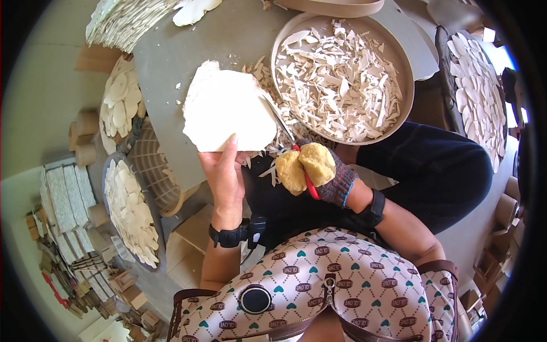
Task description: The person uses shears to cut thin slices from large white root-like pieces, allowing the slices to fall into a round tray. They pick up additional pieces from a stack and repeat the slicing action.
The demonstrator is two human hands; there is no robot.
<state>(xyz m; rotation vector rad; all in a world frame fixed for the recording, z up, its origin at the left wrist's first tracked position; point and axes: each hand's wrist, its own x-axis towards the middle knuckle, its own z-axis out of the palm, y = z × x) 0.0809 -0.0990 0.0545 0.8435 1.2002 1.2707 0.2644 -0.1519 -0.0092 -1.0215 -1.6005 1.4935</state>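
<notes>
My left hand (223, 175) pinches the lower edge of a flat, irregular white sheet (228, 108), thumb on top and fingers underneath. My right hand (342, 179), in a dark knitted glove, is closed round a pair of scissors (311, 187) with red handles. Yellow padding (292, 172) is wrapped on the handles. The blades (279, 118) point up and left, along the sheet's right edge. Whether they touch the sheet, I cannot tell.
A shallow round tray (409, 85) full of white offcuts stands just right of the sheet on a grey table (162, 74). Stacked sheets (122, 25) sit at the far left. Trays of cut pieces (134, 214) and a woven basket (149, 165) are at left; more pieces (478, 85) at right.
</notes>
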